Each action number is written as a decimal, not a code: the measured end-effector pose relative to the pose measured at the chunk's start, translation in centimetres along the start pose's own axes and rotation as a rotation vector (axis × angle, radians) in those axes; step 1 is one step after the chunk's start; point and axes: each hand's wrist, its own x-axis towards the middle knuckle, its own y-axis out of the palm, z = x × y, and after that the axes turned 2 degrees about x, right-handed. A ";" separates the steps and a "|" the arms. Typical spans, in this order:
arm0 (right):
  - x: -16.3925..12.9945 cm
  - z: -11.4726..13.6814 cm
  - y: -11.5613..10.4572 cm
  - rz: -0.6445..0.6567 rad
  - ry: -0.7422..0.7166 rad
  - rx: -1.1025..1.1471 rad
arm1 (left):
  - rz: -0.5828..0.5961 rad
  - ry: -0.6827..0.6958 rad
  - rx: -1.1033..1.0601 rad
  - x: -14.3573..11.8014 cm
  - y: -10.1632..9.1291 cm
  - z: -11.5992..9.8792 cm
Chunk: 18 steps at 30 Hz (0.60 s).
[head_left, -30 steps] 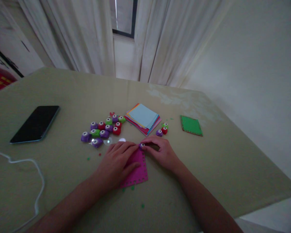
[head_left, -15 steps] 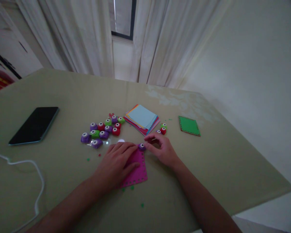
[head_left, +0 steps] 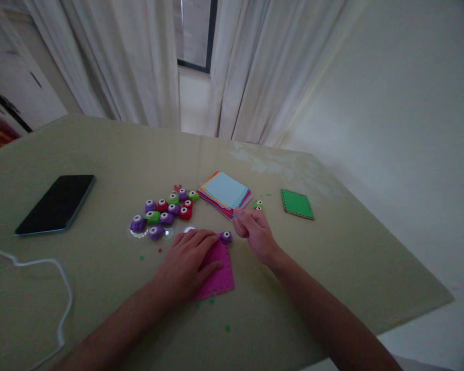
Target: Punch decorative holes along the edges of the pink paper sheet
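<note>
pink sheet (head_left: pixel 216 275) pinned flat under open left hand (head_left: pixel 187 257); purple punch (head_left: pixel 226 237) at its fingertips; right hand (head_left: pixel 255 232) just beside, loosely curled, empty.

Dim, murky frame. Weak daylight from window (head_left: pixel 195 31) behind curtains (head_left: pixel 139 56). Soft shadows below it, no glare. Wide-angle bending, corner vignetting, mild softness, noise.

right hand (head_left: pixel 255 232) lifted off purple punch (head_left: pixel 226 237), drawn back toward paper stack (head_left: pixel 226 192)
</note>
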 end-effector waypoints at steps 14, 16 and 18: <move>1.1 -2.8 2.7 0.029 0.109 -0.101 | -0.001 0.012 0.016 0.1 0.1 0.1; 1.0 -1.6 2.4 0.038 0.085 -0.025 | -0.012 0.015 0.020 0.0 0.1 0.2; 0.8 -0.5 1.6 -0.012 0.011 -0.009 | -0.011 0.008 0.026 0.0 0.1 0.2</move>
